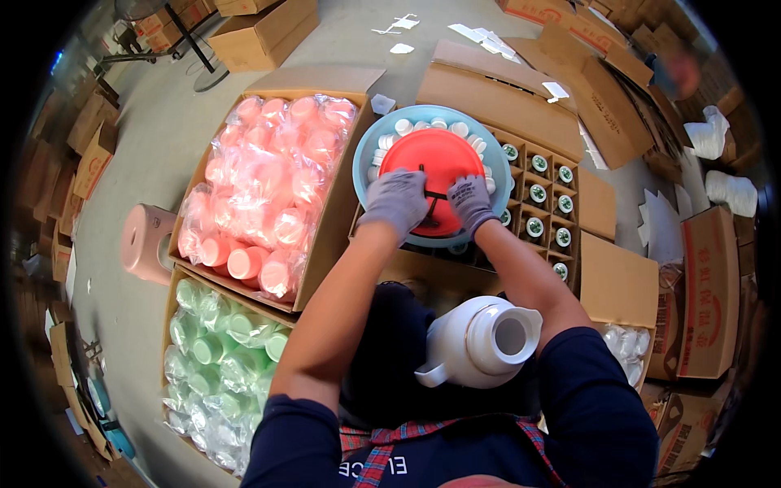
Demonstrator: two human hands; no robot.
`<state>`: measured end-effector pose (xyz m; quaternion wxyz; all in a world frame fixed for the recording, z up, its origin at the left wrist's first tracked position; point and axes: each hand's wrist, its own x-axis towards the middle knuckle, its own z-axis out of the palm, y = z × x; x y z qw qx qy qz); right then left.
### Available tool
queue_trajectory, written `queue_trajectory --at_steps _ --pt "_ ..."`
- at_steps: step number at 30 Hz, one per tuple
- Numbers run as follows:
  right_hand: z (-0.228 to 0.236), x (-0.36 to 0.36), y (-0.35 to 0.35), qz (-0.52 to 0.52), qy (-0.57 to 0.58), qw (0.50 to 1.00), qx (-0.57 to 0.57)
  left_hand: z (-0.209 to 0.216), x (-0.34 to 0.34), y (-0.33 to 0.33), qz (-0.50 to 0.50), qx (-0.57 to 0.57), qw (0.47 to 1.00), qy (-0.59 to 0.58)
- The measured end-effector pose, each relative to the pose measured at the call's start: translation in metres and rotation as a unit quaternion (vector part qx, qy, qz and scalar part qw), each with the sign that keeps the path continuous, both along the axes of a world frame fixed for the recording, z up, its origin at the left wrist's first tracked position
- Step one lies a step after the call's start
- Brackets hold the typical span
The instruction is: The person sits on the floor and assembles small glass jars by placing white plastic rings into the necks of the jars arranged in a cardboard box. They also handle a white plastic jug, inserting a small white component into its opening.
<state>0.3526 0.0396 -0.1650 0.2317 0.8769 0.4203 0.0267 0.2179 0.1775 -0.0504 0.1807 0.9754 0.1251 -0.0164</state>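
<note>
A shallow red dish (440,159) rests on a light blue basin (364,163) of white caps (404,127). Thin dark strips (435,195) lie in the dish, one spanning the gap between my hands. My left hand (396,200), in a grey glove, is over the dish's left side with its fingers curled by the strips. Opposite it, my gloved right hand (472,200) has its fingers bent together at the strip's other end. What the fingertips pinch is too small to make out. In my lap a white thermos jug (476,342) lies tilted, its round mouth facing up.
A carton of bagged pink cups (260,179) stands left, with bagged green cups (215,342) nearer. Under the basin is a divided carton (549,228) holding bottles with green-patterned tops. A pink stool (145,242) sits far left; cardboard boxes (704,293) line the right.
</note>
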Motion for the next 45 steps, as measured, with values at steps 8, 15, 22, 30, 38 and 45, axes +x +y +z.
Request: queue_trajectory --at_steps 8,15,22,30,38,45 --pt "-0.016 0.005 -0.003 0.027 0.033 0.997 0.058 -0.111 0.065 0.008 -0.07 0.179 0.98 0.05" --pt "0.008 0.001 -0.003 -0.004 0.111 0.989 0.094 -0.109 0.05 0.014 -0.038 0.121 0.99 -0.058" --pt "0.093 0.03 -0.045 0.078 0.309 0.873 0.368 -0.113 -0.001 0.044 0.178 0.089 0.968 -0.154" --pt "0.05 0.049 -0.048 -0.161 0.225 0.866 0.416 -0.092 0.007 0.035 0.127 0.077 0.982 -0.117" --pt "0.044 0.092 -0.095 -0.245 0.189 0.801 0.513 0.048 -0.147 -0.077 -0.055 -0.475 0.86 -0.176" --pt "0.06 0.047 -0.253 -0.463 0.137 0.504 0.716 0.038 -0.215 -0.132 -0.11 -0.142 0.965 -0.19"
